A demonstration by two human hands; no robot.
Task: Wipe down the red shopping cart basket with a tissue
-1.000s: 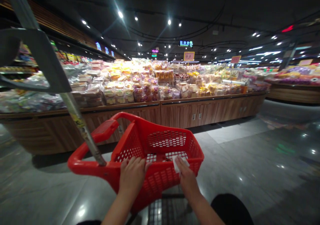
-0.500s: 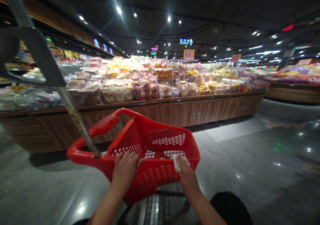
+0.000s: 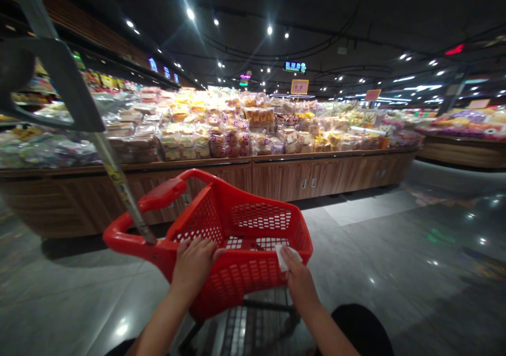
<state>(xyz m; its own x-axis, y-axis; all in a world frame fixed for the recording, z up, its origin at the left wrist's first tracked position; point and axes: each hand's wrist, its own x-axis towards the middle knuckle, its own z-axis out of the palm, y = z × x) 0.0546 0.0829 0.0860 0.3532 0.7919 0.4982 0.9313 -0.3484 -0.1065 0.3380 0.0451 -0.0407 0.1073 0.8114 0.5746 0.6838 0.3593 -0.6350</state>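
**A:** What is the grip state at each hand?

**B:** Our left hand (image 3: 193, 264) is closed over the near rim of the red shopping basket (image 3: 237, 281), fingers curled inside the wall and the thumb pointing toward the middle. Our right hand (image 3: 299, 279) lies on the same rim further right, its fingers pressing a white paper slip (image 3: 281, 255) against the plastic. We cannot tell whether the thumb closes underneath.

**A:** Where does the basket sit?

**B:** It sits on the cart frame (image 3: 256, 324) directly in front of us. A metal pole (image 3: 118, 182) rises from its left handle section.

**A:** What could go wrong from here?

**B:** We judge three risks:
1. The slip is held by finger pressure only. If the right hand relaxes, it could drop into the basket or onto the tiled floor (image 3: 395, 250).
2. The basket looks tilted, with the left side higher. Uneven pushing on the rim could shift it on the frame.
3. The wooden display counter (image 3: 316, 177), stacked with packaged baked goods (image 3: 229, 129), stands near and ahead. The floor is glossy, so a late stop could bring the basket front against the counter.

**A:** What is the arm pose?

**B:** Both forearms reach forward and slightly inward with the palms down and the wrists straight. The hands are well apart on the rim.
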